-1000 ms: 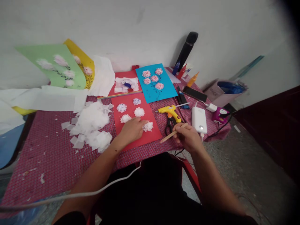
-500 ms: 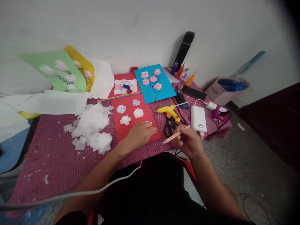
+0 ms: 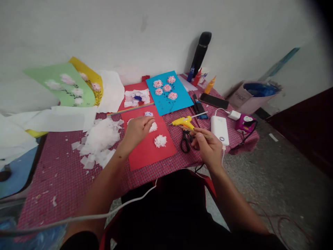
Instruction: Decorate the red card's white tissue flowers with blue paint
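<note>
My left hand [image 3: 138, 130] is over the red paper [image 3: 145, 158], its fingers bent and pressed together; what they hold, if anything, is hidden. Under and around it are crumpled tissue-paper flowers, partly covered. One purple-speckled flower [image 3: 148, 114] shows beyond the hand, and a white flower [image 3: 160, 141] lies uncovered to its right. My right hand [image 3: 209, 147] grips a wooden pencil [image 3: 192, 131], pointing left across the yellow glue gun [image 3: 184, 121]. Just beside that hand are black-handled scissors [image 3: 185, 143].
A heap of white tissue squares [image 3: 101, 139] lies left. Behind stand a blue flower card [image 3: 182, 100], paint bottles [image 3: 209, 85] and a black flask [image 3: 200, 52]. A phone [image 3: 214, 101], white power bank [image 3: 220, 130] and purple adapter [image 3: 244, 124] occupy the right. A white cable [image 3: 104, 214] crosses in front.
My left hand has moved left and away from me, uncovering the near white flower and covering others. My right hand has tilted the pencil so its tip now points toward the glue gun.
</note>
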A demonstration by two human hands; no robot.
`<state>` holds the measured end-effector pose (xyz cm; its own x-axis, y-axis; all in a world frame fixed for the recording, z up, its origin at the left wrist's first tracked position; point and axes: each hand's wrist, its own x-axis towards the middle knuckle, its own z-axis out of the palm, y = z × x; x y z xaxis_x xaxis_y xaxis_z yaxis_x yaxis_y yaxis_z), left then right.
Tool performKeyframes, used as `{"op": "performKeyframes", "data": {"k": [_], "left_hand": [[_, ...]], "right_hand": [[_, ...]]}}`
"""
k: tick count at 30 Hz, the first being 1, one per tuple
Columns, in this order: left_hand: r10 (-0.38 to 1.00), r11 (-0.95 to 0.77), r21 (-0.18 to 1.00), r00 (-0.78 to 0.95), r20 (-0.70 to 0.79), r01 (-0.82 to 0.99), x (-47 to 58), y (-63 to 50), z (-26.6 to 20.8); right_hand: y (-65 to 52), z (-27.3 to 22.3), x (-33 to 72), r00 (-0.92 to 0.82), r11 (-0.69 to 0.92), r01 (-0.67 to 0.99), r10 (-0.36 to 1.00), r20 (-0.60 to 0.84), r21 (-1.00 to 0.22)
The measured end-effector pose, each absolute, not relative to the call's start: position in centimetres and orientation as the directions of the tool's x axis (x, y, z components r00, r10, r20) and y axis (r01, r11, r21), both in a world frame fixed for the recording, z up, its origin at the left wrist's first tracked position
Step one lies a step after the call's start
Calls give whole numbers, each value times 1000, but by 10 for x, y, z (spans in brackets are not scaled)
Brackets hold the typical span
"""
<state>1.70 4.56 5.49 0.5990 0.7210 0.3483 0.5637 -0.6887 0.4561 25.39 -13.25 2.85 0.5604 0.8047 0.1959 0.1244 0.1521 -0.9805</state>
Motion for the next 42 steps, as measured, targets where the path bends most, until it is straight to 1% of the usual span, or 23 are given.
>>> {"op": "performKeyframes", "data": {"k": [2, 3, 4, 6, 8, 12, 13, 15, 21, 22, 24, 26, 29, 32, 35, 39, 42], "left_hand": [[753, -650, 507, 569, 331, 566, 23, 52, 58], [754, -646, 506, 578, 311, 571, 27, 55, 59], [738, -661, 481, 617, 275, 576, 33, 58, 59], [676, -717, 374, 717, 170, 588, 46, 63, 57], [634, -756, 264, 771, 66, 599, 59, 68, 52], [653, -751, 65, 754, -67, 657, 80, 75, 40], [657, -749, 43, 749, -83, 662, 83, 76, 38], [656, -751, 22, 749, -100, 660, 88, 76, 35], [609, -785, 36, 781, -142, 619, 95, 72, 35], [589, -797, 52, 794, -149, 602, 93, 71, 36], [545, -819, 126, 828, -131, 559, 87, 69, 42], [526, -810, 286, 850, -32, 513, 79, 68, 52], [598, -742, 457, 792, 121, 491, 66, 64, 75], [653, -671, 596, 733, 191, 442, 58, 54, 100], [681, -624, 690, 688, 250, 367, 54, 40, 120], [725, -533, 808, 627, 284, 250, 47, 27, 135], [765, -495, 845, 561, 315, 201, 42, 26, 136]], "right_hand": [[-127, 24, 254, 530, 151, 166, 820, 217, -975], [-124, 21, 254, 508, 152, 177, 832, 222, -972], [-121, 18, 254, 489, 152, 187, 842, 227, -970], [-118, 12, 254, 472, 150, 205, 851, 232, -967], [-118, 7, 253, 472, 144, 203, 852, 226, -969], [-128, 3, 249, 483, 146, 140, 853, 196, -979], [-131, 2, 249, 489, 144, 125, 852, 187, -982], [-136, 2, 248, 497, 130, 110, 852, 168, -985], [-144, 5, 250, 531, 132, 79, 833, 154, -988], [-145, 6, 250, 537, 140, 75, 829, 158, -987], [-149, 10, 252, 549, 150, 68, 820, 163, -986], [-152, 15, 253, 561, 147, 65, 812, 158, -987], [-155, 19, 253, 574, 141, 60, 805, 149, -988], [-154, 19, 252, 574, 144, 43, 807, 143, -989], [-151, 16, 249, 554, 169, 36, 817, 160, -985], [-147, 13, 250, 540, 179, 69, 821, 187, -981], [-140, 10, 250, 503, 165, 120, 840, 203, -979]]}}
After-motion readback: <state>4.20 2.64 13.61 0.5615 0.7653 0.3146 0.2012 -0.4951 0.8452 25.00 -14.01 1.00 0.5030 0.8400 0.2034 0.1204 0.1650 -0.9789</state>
